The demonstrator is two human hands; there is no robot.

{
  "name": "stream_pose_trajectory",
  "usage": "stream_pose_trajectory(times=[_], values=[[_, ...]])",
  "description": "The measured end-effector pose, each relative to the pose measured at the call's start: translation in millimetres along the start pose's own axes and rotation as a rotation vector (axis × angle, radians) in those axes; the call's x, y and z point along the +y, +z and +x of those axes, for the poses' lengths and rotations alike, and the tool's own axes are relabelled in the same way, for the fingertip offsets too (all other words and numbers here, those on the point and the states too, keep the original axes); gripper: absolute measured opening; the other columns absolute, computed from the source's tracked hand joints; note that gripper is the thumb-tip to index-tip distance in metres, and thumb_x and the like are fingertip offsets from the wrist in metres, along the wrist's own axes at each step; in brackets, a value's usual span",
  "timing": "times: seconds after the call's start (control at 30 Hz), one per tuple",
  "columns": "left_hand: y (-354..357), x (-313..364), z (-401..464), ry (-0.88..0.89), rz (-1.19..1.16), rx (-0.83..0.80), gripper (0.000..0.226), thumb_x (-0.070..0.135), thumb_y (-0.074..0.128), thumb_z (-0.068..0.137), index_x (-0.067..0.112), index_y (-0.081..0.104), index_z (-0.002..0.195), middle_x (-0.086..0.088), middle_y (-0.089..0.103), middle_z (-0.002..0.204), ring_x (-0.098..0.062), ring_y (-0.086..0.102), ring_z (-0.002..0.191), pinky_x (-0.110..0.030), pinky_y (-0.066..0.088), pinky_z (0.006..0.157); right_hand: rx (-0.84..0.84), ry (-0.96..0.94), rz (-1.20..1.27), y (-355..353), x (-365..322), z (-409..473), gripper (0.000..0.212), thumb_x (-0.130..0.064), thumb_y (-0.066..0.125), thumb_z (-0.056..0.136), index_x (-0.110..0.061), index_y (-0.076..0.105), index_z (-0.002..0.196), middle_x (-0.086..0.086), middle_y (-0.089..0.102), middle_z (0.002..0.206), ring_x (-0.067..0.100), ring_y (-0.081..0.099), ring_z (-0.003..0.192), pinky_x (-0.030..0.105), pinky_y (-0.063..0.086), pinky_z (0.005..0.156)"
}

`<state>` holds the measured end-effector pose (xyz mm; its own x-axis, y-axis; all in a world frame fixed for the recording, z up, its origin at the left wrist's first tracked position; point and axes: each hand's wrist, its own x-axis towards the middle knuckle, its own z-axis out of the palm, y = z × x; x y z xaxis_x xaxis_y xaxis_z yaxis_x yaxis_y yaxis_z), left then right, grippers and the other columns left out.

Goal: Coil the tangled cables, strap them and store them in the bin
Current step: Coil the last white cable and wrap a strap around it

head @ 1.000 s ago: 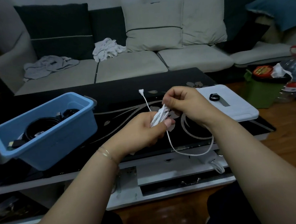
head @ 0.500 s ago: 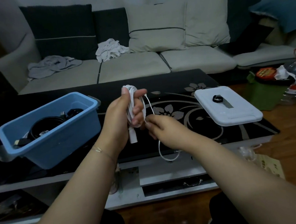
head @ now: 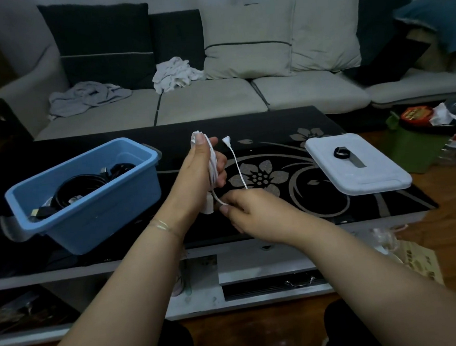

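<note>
Left fingers (head: 216, 171) curl round thin white cable coil (head: 212, 163) to keep loops together; right fingers (head: 228, 209) pinch loose tail, ready to wrap.

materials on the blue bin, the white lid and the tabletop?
Blue rectangular bin: looks like moulded plastic, matte, with a rolled rim and uniform colour. White flat lid: probably the same kind of plastic, with a moulded raised edge and a dull sheen. Black floral coffee-table top: likely glass or a gloss lacquer, since it shows faint reflections and a printed silver pattern; the picture leaves that open.
</note>
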<state>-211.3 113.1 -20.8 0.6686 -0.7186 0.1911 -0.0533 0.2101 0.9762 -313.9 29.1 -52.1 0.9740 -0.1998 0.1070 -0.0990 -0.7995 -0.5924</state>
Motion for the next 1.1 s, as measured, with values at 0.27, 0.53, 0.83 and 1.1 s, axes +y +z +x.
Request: stream_pose_trajectory(times=[0.27,0.53,0.83,1.1], values=[[-8.6,-10.7,1.6,-0.006,0.241,-0.092,0.052,0.078,0.023,0.078,0.035,0.048,0.092,-0.003,0.049,0.078,-0.022,0.046,0.077,-0.038,0.04,0.081,0.073,-0.019,-0.119,-18.3,-3.9,-10.7,0.02,-0.04,0.045,0.096,-0.028,0.061,0.093,-0.011,0.052,0.065,0.004,0.048,0.062,0.03,0.039,0.06],[1.9,-15.7,-8.0,-0.02,0.55,-0.342,0.086,0.078,0.015,0.084,0.005,0.05,0.111,-0.008,0.045,0.075,-0.015,0.043,0.065,-0.028,0.042,0.062,0.362,-0.033,0.02,-51.9,14.1,-15.1,0.03,-0.058,0.052,0.084,-0.031,0.057,0.071,-0.008,0.061,0.067,0.011,0.058,0.067,0.041,0.05,0.064],[21.5,-14.2,-15.5,0.015,0.613,-0.305,0.064,0.047,0.023,0.101,-0.007,0.058,0.103,-0.003,0.046,0.061,-0.013,0.039,0.05,-0.027,0.034,0.05,0.506,0.056,0.106,-66.5,35.3,-8.6,0.022,-0.048,0.058,0.089,-0.029,0.058,0.077,-0.025,0.054,0.06,0.0,0.048,0.06,0.03,0.039,0.06],[28.7,-8.5,-17.7,-0.042,0.359,-0.275,0.055,0.035,0.022,0.105,-0.002,0.062,0.102,-0.005,0.035,0.056,-0.014,0.03,0.044,-0.021,0.028,0.042,0.541,0.015,0.252,-64.7,50.7,6.8,0.024,-0.041,0.056,0.093,-0.027,0.059,0.074,-0.012,0.053,0.063,0.006,0.048,0.064,0.034,0.042,0.065]])
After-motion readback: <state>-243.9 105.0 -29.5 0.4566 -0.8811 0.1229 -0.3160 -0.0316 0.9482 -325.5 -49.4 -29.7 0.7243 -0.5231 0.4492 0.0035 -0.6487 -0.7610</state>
